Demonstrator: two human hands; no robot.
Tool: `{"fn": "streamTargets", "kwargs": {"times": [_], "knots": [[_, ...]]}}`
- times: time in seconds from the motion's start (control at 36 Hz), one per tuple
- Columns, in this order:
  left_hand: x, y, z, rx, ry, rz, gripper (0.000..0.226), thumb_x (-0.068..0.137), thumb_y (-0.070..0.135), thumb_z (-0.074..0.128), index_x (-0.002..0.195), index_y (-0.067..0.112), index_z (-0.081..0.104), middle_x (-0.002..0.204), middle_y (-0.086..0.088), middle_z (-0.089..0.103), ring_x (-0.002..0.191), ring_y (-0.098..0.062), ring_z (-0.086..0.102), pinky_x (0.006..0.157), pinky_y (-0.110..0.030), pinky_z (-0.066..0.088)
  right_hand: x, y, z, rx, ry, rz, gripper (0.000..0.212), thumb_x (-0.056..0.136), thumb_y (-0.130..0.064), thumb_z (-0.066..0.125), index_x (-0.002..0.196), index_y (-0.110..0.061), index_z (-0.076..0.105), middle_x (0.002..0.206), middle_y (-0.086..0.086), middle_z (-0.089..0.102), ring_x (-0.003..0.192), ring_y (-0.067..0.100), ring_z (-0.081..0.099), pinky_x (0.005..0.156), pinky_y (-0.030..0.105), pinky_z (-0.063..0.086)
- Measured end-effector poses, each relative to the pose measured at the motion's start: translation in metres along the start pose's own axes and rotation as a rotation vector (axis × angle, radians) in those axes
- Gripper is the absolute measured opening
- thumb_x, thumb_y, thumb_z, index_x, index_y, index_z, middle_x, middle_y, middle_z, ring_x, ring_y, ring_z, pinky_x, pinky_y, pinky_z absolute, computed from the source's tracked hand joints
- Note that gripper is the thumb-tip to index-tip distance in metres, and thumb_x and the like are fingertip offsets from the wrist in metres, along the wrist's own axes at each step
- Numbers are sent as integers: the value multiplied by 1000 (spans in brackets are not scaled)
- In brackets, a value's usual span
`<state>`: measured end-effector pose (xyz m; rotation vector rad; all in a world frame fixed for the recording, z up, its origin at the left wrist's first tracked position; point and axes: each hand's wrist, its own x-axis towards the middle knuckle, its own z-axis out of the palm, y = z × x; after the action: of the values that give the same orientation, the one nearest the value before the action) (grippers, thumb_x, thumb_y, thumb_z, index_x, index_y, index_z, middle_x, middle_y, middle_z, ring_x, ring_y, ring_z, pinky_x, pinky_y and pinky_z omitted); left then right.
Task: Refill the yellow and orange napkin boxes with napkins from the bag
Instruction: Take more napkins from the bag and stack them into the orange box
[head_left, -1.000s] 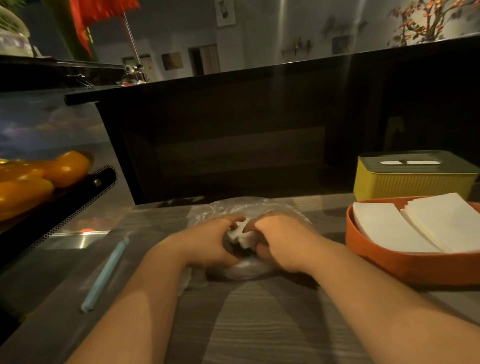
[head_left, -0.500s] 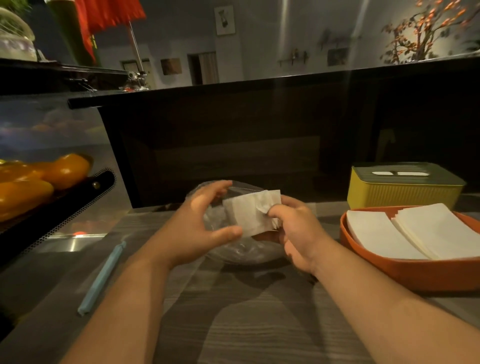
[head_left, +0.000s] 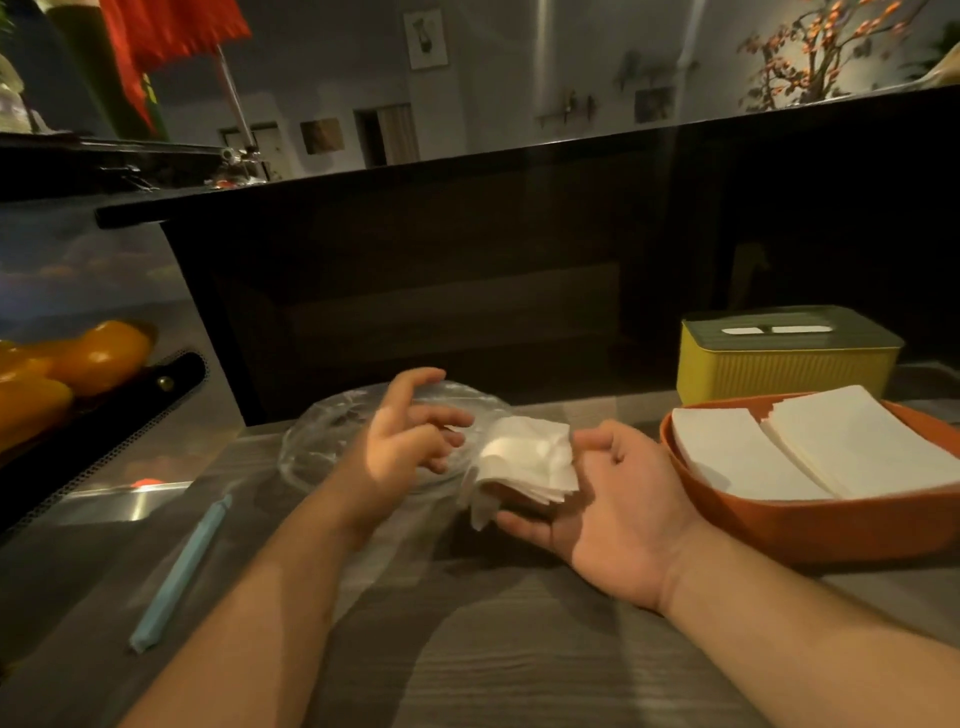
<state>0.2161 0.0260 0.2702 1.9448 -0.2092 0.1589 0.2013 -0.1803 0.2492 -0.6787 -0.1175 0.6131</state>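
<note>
A clear plastic bag (head_left: 322, 441) lies crumpled on the wooden table (head_left: 519, 649). My left hand (head_left: 400, 441) hovers over the bag with its fingers loosely spread, holding nothing. To its right, my right hand (head_left: 618, 509) is turned palm up and holds a small stack of white napkins (head_left: 524, 457) on its fingers, thumb at the stack's edge. The open orange box (head_left: 810, 530) stands just right of that hand, with two piles of napkins (head_left: 831, 441) inside. Behind it is the yellow box (head_left: 779, 369), its grey slotted lid on.
A light blue strip (head_left: 179, 571) lies on the table at the left. Orange fruit-like objects (head_left: 98, 353) sit on a dark tray at the far left. A tall dark counter front (head_left: 441, 291) rises right behind the bag.
My right hand has pulled the napkin stack out of the bag and moved it right, turning palm up. My left hand has let go of the bag and the napkins and opened.
</note>
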Motion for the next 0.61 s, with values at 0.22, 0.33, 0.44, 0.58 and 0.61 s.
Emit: {"fn": "streamTargets", "kwargs": {"times": [0.22, 0.33, 0.44, 0.58, 0.61], "knots": [[-1, 0, 24, -380, -142, -252, 69, 77, 34, 80, 139, 35, 51, 119, -3, 73, 107, -23, 72, 90, -35, 55, 10, -3, 2, -318, 142, -132, 42, 88, -29, 69, 128, -18, 62, 111, 13, 75, 104, 30, 72, 89, 43, 59], [2, -1, 17, -523, -156, -286, 68, 69, 16, 75, 133, 29, 58, 126, -13, 67, 108, -31, 71, 84, -39, 57, 16, -4, -7, -382, 191, -182, 35, 90, -19, 70, 124, -21, 61, 110, 12, 75, 98, 30, 74, 79, 42, 62], [1, -3, 15, -467, -116, -229, 62, 69, 0, 80, 126, 19, 63, 125, -15, 65, 106, -32, 71, 79, -38, 61, 19, -4, -10, -460, 259, -294, 24, 92, -17, 68, 115, -24, 64, 108, 7, 75, 98, 25, 73, 78, 40, 62], [2, -7, 22, -369, -49, -84, 42, 80, -16, 67, 111, 11, 67, 106, -10, 69, 91, -22, 71, 71, -31, 59, 21, -1, -14, -844, 358, -409, 14, 96, -18, 62, 108, -23, 70, 99, -2, 73, 96, 15, 68, 69, 24, 53], [2, -8, 26, -332, -46, -76, 40, 80, -19, 64, 108, 10, 67, 102, -9, 68, 88, -21, 70, 70, -31, 59, 22, -1, -15, -868, 376, -412, 16, 96, -17, 62, 108, -23, 69, 101, -1, 72, 98, 16, 66, 70, 23, 52]]}}
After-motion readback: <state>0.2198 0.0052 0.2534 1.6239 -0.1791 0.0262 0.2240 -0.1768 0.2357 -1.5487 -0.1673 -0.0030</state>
